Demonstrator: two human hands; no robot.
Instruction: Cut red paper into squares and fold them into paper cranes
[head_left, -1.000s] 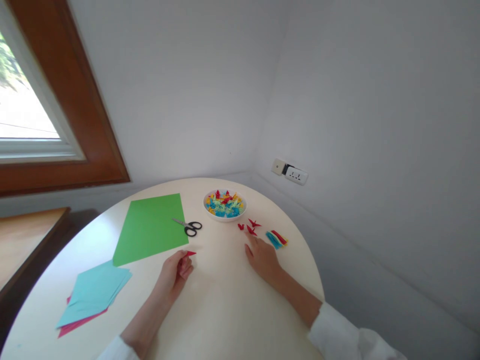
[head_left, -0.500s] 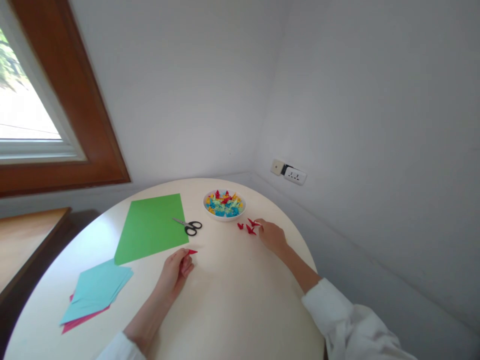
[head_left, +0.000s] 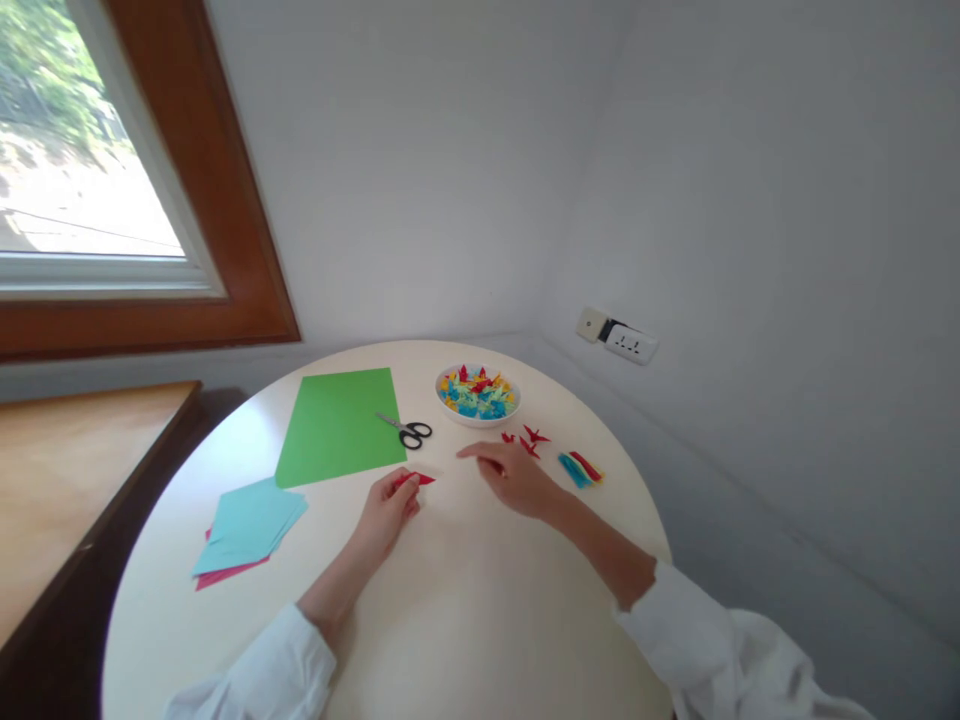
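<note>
Between the fingertips of my left hand [head_left: 390, 505] is a small pointed piece of folded red paper [head_left: 423, 479]. My right hand [head_left: 517, 478] holds nothing that I can see; its index finger stretches left toward that paper, with the other fingers partly curled. Just beyond the right hand lie several small red origami cranes [head_left: 534, 436] on the table. A white bowl [head_left: 480, 422] full of red, yellow, green and blue folded paper pieces stands behind them. To the right of the cranes is a little group of blue, yellow and red paper strips [head_left: 580, 469].
Black-handled scissors [head_left: 409, 433] rest partly on a large green sheet [head_left: 337, 425]. Blue paper squares [head_left: 247, 530] lie over pink ones [head_left: 231, 574] on the left of the round white table [head_left: 480, 620]. Walls and a wall socket [head_left: 631, 343] border the far side.
My right hand has left the red cranes and moved left toward my left hand, uncovering the coloured strips. My left hand still holds the red paper. The view has shifted left.
</note>
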